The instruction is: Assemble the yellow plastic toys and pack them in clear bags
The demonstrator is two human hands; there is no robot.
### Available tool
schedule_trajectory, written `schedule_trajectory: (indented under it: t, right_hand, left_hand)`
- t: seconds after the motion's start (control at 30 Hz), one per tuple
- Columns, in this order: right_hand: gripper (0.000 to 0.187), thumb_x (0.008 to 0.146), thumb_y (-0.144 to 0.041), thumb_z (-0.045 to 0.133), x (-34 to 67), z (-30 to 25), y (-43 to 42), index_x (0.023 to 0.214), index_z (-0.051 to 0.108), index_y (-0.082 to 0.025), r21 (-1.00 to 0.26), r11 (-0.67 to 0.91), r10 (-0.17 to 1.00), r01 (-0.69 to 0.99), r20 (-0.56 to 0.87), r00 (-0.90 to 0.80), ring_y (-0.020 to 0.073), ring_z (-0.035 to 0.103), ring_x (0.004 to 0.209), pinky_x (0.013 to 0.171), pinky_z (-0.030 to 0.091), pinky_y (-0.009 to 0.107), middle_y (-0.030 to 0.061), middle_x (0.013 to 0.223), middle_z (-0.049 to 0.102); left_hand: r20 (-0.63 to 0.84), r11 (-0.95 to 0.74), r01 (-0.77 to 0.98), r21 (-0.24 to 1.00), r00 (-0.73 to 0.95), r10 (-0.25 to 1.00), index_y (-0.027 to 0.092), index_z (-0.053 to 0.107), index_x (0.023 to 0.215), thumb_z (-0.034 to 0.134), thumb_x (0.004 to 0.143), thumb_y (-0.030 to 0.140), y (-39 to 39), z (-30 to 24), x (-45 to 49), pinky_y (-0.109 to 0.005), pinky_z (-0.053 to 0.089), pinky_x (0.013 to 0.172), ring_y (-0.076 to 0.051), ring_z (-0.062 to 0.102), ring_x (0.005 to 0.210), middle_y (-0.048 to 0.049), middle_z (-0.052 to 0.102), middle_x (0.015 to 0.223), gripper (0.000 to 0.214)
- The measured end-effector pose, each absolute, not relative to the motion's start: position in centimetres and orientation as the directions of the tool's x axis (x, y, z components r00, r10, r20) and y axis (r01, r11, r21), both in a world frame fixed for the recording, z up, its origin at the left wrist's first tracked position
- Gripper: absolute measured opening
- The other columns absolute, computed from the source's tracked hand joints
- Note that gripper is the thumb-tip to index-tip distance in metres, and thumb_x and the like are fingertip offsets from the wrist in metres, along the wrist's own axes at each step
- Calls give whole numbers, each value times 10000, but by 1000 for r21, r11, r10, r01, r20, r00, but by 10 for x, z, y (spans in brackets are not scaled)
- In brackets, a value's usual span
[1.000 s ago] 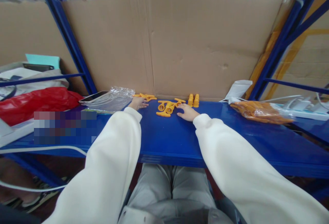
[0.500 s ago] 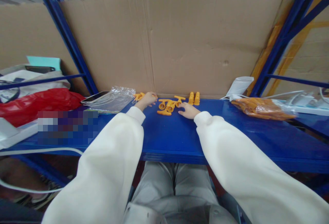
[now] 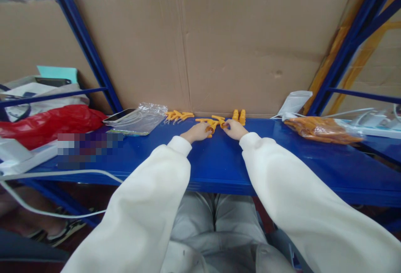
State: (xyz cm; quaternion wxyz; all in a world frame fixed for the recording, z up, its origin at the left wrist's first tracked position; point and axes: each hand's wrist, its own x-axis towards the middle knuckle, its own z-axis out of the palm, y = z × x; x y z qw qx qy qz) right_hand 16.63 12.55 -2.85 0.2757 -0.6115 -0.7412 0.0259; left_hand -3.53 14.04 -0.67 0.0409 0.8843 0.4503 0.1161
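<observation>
Small orange plastic parts (image 3: 212,123) lie in a cluster on the blue shelf (image 3: 219,160) near the cardboard back wall. My left hand (image 3: 196,132) rests at the cluster's left side with its fingers closed on one of the parts. My right hand (image 3: 234,129) is at the cluster's right side, fingers pinched on another orange part. Both arms wear white sleeves. A second heap of orange parts (image 3: 177,115) lies further left, and two upright orange pieces (image 3: 239,115) stand just behind my right hand.
A clear plastic bag (image 3: 138,118) over a phone lies left of the parts. A red bag (image 3: 50,123) and white cables are at far left. An orange-filled bag (image 3: 319,130), a white pouch (image 3: 293,103) and a power strip (image 3: 369,126) are at right. Blue rack posts flank the cardboard (image 3: 250,47).
My left hand left the far-left heap and moved right to the middle cluster. Both hands have closed on orange parts there, coming close together.
</observation>
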Motion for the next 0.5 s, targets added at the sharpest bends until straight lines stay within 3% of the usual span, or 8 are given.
schedule_trajectory:
  t: [0.13,0.23,0.33,0.5]
  right_hand:
    - [475,924,-181,557,170,-29,124,1398,553,-136,-370,249,881,895,471,-50,348,604,1291,1041,513,524,220,1419,592]
    - [571,919,-212,570,171,-31,121,1486,500,-220,-283,291,877,914,460,-137,377,507,1394,1065,486,586,174,1528,508]
    - [469,917,-241,593,167,-32,119,1387,588,-255,-216,297,910,930,359,-208,353,552,1343,1055,503,563,137,1483,550]
    - [259,929,-228,587,162,-26,116,1181,633,-193,-232,187,932,954,348,-98,330,653,1180,981,542,519,162,1282,641]
  left_hand:
    - [288,-646,654,393,580,762,176,705,1212,732,823,222,152,-14,-40,-373,490,1101,-278,656,1255,-123,710,1323,392]
    - [335,-712,554,430,635,696,194,652,1314,814,709,199,160,-18,-41,-420,426,1170,-283,596,1342,-127,665,1406,626]
    - [331,-717,531,452,647,687,197,631,1346,818,686,186,163,-20,-43,-427,390,1195,-280,576,1370,-141,633,1448,686]
    - [284,-695,567,441,647,708,187,623,1360,793,690,161,161,-17,-48,-393,397,1186,-287,561,1385,-137,611,1474,691]
